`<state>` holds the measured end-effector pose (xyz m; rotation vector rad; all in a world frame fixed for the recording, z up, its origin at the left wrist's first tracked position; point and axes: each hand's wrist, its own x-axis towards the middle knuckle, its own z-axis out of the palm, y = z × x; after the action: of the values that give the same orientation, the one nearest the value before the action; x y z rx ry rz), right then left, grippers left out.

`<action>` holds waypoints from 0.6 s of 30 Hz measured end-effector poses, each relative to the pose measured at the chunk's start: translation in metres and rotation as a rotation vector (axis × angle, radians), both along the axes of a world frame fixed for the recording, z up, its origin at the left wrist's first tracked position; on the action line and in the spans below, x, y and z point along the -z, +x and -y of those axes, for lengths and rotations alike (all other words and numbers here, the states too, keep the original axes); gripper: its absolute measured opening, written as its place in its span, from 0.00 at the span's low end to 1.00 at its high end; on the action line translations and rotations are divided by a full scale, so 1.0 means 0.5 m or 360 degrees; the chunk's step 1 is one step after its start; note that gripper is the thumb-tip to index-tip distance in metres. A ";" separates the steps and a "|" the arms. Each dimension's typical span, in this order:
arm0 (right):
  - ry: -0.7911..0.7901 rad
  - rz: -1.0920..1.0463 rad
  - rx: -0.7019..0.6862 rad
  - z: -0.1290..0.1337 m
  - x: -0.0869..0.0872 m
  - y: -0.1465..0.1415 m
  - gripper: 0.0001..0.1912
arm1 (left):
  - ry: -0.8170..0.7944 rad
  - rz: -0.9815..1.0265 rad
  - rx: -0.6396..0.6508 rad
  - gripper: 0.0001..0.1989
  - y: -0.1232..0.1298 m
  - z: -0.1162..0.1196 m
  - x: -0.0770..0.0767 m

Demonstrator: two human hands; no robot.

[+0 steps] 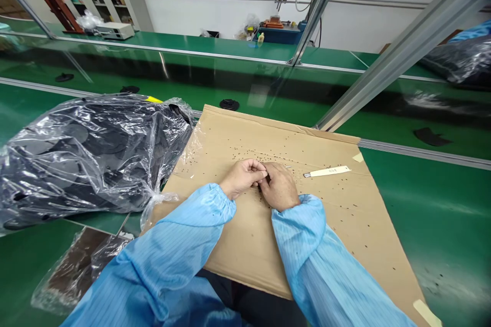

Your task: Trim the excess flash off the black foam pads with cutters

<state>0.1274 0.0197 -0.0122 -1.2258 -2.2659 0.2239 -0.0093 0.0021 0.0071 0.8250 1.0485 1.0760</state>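
Note:
My left hand (pixel 244 176) and my right hand (pixel 280 186) meet over the middle of a cardboard sheet (pixel 238 245). The left thumb and forefinger are pinched together at the right hand's fingertips. My right hand is closed with its fingers curled under. Whatever sits between the fingers is too small and hidden to name; a dark speck shows there. A thin pale tip (pixel 288 167) sticks out just beyond the right hand's knuckles. Many tiny black bits (pixel 264 156) are scattered on the cardboard around both hands. To the right lies a white-handled utility knife (pixel 328 171).
A large clear bag of black flat pieces (pixel 84 158) bulges at the left, its knot (pixel 155 199) overlapping the cardboard. A metal frame post (pixel 383 61) slants up on the right. Black pieces (pixel 229 104) lie on the green conveyor belt (pixel 184 82) beyond.

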 end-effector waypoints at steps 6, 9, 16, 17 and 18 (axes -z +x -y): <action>-0.0012 -0.0002 0.0004 0.000 -0.001 0.000 0.11 | 0.0014 0.0006 0.0000 0.04 0.000 0.001 0.000; -0.0021 0.0001 0.0005 0.001 -0.002 -0.001 0.10 | 0.0034 0.0000 0.0009 0.06 0.000 0.001 0.000; -0.0031 -0.0004 0.0007 0.001 -0.002 0.000 0.11 | 0.0067 -0.0029 0.0017 0.09 0.000 0.001 0.006; -0.0031 -0.0004 0.0004 0.001 -0.002 0.000 0.11 | 0.0062 -0.0031 0.0018 0.09 0.000 0.001 0.007; -0.0028 -0.0002 0.0006 0.001 -0.002 0.000 0.11 | 0.0057 -0.0030 0.0019 0.09 0.000 0.001 0.007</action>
<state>0.1274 0.0194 -0.0113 -1.2382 -2.2651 0.2435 -0.0092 0.0016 0.0035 0.8707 1.0416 1.0817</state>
